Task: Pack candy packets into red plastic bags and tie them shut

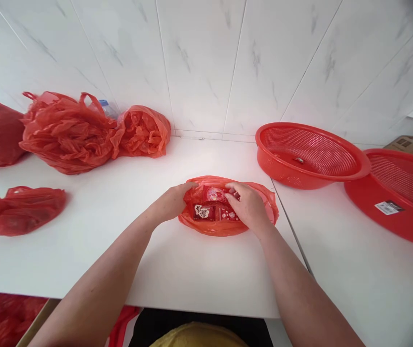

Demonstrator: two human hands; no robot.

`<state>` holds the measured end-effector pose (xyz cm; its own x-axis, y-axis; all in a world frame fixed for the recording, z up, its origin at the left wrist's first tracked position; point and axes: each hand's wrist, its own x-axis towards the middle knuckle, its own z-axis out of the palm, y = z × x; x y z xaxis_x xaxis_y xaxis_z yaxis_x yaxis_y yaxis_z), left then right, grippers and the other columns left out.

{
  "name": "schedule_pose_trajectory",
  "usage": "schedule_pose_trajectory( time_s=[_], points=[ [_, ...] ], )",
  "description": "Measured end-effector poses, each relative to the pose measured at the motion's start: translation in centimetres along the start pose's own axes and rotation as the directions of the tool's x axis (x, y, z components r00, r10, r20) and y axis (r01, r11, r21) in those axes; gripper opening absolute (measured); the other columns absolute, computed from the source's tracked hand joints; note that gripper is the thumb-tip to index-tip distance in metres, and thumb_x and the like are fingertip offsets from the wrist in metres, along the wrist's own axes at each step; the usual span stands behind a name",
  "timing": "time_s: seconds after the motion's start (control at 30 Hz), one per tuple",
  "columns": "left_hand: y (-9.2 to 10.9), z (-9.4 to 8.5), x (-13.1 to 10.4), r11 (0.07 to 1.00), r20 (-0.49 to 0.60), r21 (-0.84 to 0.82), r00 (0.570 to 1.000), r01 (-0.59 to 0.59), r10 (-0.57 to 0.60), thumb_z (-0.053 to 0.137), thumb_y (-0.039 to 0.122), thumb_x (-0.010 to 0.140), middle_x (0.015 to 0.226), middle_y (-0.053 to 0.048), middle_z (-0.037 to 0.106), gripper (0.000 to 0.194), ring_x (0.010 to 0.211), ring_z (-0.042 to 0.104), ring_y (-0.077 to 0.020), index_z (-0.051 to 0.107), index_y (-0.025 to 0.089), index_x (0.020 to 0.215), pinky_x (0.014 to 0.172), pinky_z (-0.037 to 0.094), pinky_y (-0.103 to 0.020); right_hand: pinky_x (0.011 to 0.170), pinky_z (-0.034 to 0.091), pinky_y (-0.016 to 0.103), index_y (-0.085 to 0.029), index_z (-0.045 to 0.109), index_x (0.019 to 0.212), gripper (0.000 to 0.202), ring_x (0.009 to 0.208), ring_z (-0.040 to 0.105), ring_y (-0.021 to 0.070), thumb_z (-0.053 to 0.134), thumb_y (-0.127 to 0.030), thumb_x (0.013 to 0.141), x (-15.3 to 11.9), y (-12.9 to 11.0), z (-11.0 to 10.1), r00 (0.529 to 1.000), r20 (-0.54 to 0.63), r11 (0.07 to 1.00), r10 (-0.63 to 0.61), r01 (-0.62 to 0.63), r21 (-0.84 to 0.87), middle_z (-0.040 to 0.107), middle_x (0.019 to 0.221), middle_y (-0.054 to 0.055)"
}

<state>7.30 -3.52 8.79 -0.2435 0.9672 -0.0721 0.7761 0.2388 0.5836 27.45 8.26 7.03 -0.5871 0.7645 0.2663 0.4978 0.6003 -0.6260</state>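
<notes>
An open red plastic bag (213, 230) lies on the white table, with several small red packets inside. One dark red packet (204, 212) with a white printed shape is at the lower left in the bag, and a dotted red packet (228, 214) is beside it. My left hand (173, 201) is at the bag's left rim, its fingertips partly hidden by the bag edge. My right hand (247, 202) reaches over the bag's right side, thumb and fingers bent close together at the right end of a pink-red packet (214, 193).
Two red mesh baskets (311, 179) (405, 193) stand at the right. Crumpled red bags (69, 137) (143, 132) sit by the tiled wall, near a blue-capped bottle (107, 109). Another red bag (18, 210) lies at the left. A table seam (295, 236) runs right of my hands.
</notes>
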Motion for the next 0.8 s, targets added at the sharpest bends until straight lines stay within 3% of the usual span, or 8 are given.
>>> schedule_pose_trajectory(
  time_s=[0.13,0.2,0.27,0.33,0.43,0.57,0.7,0.8],
  points=[
    [-0.9,-0.3,-0.6,0.980,0.097,-0.190,0.992,-0.057,0.076,0.040,0.007,0.072,0.113,-0.001,0.064,0.058,0.089,0.062,-0.0175,0.050,0.030,0.124,0.069,0.051,-0.026,0.078,0.046,0.031,-0.026,0.041,0.135,0.052,0.090,0.061,0.0182,0.051,-0.029,0.084,0.6,1.0,-0.4,0.977,-0.109,0.981,0.183,-0.188,-0.037,0.066,0.105,0.003],
    [-1.2,-0.4,-1.0,0.982,0.053,-0.172,0.995,-0.073,0.083,0.040,0.010,0.074,0.118,-0.002,0.061,0.054,0.091,0.062,-0.0177,0.050,0.029,0.123,0.071,0.052,-0.028,0.073,0.045,0.030,-0.027,0.033,0.140,0.062,0.084,0.063,0.0187,0.054,-0.030,0.082,0.7,1.5,-0.6,0.964,-0.084,0.966,0.252,-0.256,-0.046,0.068,0.095,0.002],
    [-1.0,-0.2,-1.5,0.992,-0.121,-0.016,0.985,-0.125,0.122,0.042,0.011,0.076,0.130,-0.004,0.054,0.048,0.103,0.058,-0.0209,0.053,0.028,0.120,0.079,0.052,-0.034,0.068,0.044,0.029,-0.028,0.029,0.142,0.067,0.078,0.063,0.0186,0.056,-0.031,0.081,0.8,1.7,-0.7,0.962,-0.038,0.960,0.271,-0.273,-0.062,0.068,0.084,0.000],
    [-0.2,0.0,-2.0,0.949,-0.275,0.221,0.919,-0.227,0.284,0.043,0.009,0.079,0.137,-0.006,0.047,0.043,0.116,0.050,-0.0244,0.058,0.027,0.115,0.090,0.047,-0.040,0.063,0.042,0.028,-0.030,0.027,0.143,0.070,0.072,0.063,0.0184,0.057,-0.032,0.080,0.8,1.7,-0.6,0.965,0.008,0.962,0.263,-0.262,-0.083,0.067,0.078,-0.002],
    [1.1,0.1,-2.5,0.791,-0.124,0.440,0.844,-0.425,0.522,0.038,0.003,0.082,0.130,-0.005,0.055,0.047,0.117,0.048,-0.0229,0.058,0.027,0.115,0.096,0.041,-0.041,0.058,0.039,0.026,-0.031,0.031,0.141,0.068,0.069,0.062,0.0183,0.059,-0.030,0.078,0.7,1.6,-0.5,0.967,0.076,0.962,0.245,-0.233,-0.141,0.067,0.077,-0.003],
    [0.7,-0.1,-2.3,0.776,0.087,0.502,0.915,-0.381,0.393,0.042,-0.004,0.071,0.103,-0.004,0.065,0.055,0.099,0.055,-0.0218,0.058,0.028,0.113,0.083,0.043,-0.036,0.058,0.040,0.026,-0.027,0.056,0.119,0.040,0.072,0.062,0.0175,0.056,-0.027,0.079,0.5,2.0,-0.4,0.952,0.187,0.967,0.242,-0.222,-0.122,0.069,0.085,0.001],
    [-0.9,-0.3,-2.3,0.829,0.054,0.497,0.963,-0.255,0.264,0.040,-0.003,0.069,0.076,-0.004,0.057,0.032,0.071,0.053,-0.0192,0.058,0.021,0.078,0.057,0.038,-0.029,0.056,0.041,0.025,-0.026,0.065,0.095,0.019,0.065,0.062,0.0151,0.050,-0.027,0.083,0.3,2.2,-0.6,0.917,0.289,0.960,0.273,-0.281,-0.017,0.069,0.082,0.001],
    [-0.8,-0.3,-2.8,0.849,-0.002,0.454,0.953,-0.270,0.304,0.035,-0.003,0.069,0.074,-0.004,0.055,0.030,0.068,0.051,-0.0178,0.052,0.020,0.072,0.054,0.036,-0.028,0.058,0.042,0.026,-0.027,0.066,0.093,0.018,0.067,0.061,0.0151,0.050,-0.028,0.085,0.1,1.3,-0.7,0.948,0.231,0.975,0.218,-0.222,-0.010,0.069,0.082,0.000]
  ],
)
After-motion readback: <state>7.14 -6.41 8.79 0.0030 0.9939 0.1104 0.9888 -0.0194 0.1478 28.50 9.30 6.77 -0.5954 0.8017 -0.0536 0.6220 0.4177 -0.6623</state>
